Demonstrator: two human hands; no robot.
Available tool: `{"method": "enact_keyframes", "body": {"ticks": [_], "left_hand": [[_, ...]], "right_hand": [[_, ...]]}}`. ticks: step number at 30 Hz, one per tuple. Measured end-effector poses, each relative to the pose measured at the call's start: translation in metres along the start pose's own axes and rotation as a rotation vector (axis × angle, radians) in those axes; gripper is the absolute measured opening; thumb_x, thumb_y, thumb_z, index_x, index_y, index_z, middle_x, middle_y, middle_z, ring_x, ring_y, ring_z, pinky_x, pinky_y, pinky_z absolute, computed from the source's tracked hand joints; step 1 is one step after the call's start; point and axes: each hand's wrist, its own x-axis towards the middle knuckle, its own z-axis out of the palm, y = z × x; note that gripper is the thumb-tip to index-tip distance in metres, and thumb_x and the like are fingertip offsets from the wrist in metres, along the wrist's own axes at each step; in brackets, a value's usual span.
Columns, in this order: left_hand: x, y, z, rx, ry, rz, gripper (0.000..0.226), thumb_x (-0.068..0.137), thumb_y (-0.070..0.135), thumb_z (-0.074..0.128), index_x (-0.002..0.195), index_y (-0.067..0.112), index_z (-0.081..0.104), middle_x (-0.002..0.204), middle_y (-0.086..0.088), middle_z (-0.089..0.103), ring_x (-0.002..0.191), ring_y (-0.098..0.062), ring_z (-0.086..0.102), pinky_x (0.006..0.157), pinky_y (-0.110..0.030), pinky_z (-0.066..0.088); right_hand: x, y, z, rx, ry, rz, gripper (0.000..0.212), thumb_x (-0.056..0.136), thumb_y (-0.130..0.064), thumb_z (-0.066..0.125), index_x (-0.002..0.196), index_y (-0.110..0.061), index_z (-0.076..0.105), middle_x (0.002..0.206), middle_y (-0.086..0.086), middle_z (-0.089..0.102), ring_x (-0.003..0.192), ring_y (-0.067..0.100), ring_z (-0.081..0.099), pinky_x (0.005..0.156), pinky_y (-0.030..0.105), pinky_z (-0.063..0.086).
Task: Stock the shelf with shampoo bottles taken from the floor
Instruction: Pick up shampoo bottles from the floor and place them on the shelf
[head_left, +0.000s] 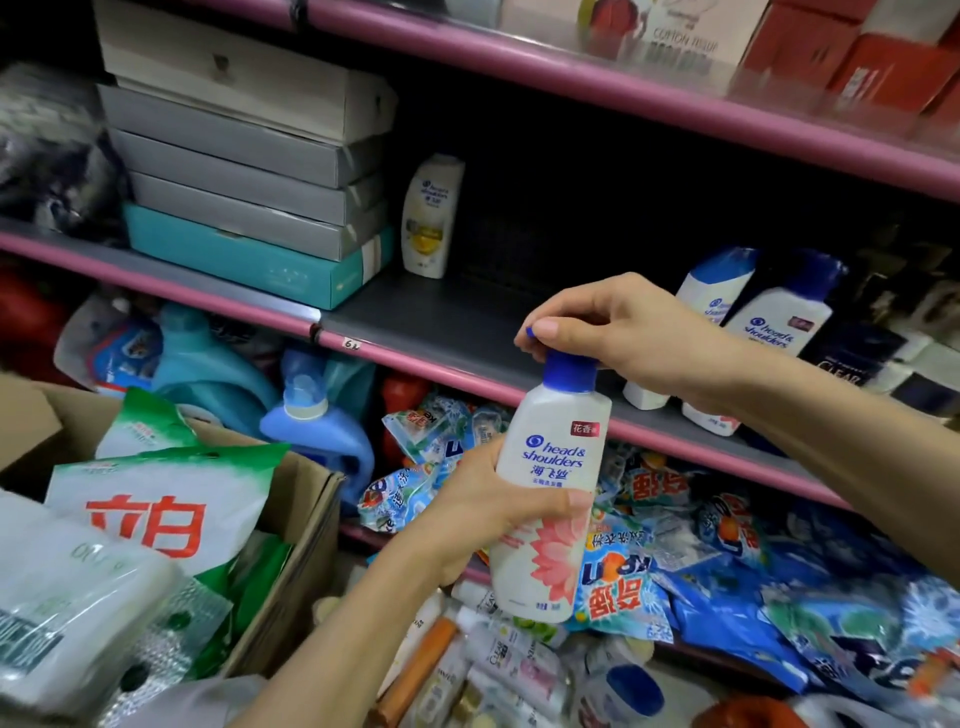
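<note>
A white shampoo bottle (550, 483) with a blue cap and a pink flower label is held upright in front of the grey shelf (441, 322). My left hand (488, 509) grips its body from the left. My right hand (623, 332) pinches the blue cap from above. On the shelf stand a white and yellow shampoo bottle (432, 215) at the back and two blue-capped bottles (769, 322) at the right. More bottles (498, 660) lie in a heap on the floor below.
Stacked flat boxes (244, 171) fill the shelf's left part. A cardboard box (296, 545) with detergent bags stands at the left. Blue detergent packets (727, 571) crowd the lower shelf. Dark bottles (857, 358) stand at the far right.
</note>
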Motion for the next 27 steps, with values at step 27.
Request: {"method": "enact_keyframes", "body": {"ticks": [27], "left_hand": [[-0.01, 0.018, -0.007, -0.101, 0.014, 0.051, 0.037, 0.073, 0.017, 0.08, 0.106, 0.017, 0.065, 0.099, -0.003, 0.074, 0.091, -0.02, 0.071, 0.078, -0.03, 0.057]], "right_hand": [[-0.019, 0.004, 0.021, 0.321, 0.101, 0.125, 0.03, 0.089, -0.035, 0.06, 0.104, -0.009, 0.066, 0.101, 0.014, 0.072, 0.089, 0.022, 0.071, 0.085, 0.04, 0.056]]}}
